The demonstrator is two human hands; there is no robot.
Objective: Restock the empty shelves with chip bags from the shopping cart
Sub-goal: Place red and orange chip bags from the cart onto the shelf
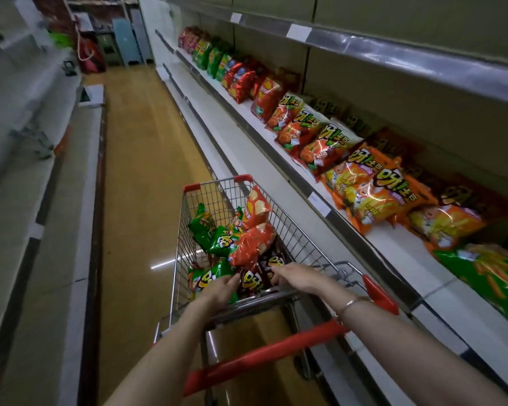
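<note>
I see the shelf [399,247] on the right carrying a row of chip bags [320,133], with the shopping cart [302,230] standing in the aisle just beside it. The cart holds a pile of bags [247,244] in green, red and dark brown. My left hand [217,288] and right hand [296,276] reach over the near rim, fingers curled onto opposite edges of one dark bag [254,284].

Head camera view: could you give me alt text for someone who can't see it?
A person's left hand and right hand reach into a shopping cart full of chip bags, one on either side of a dark brown bag. Along the right, a shelf holds a row of red, orange and green bags.
</note>
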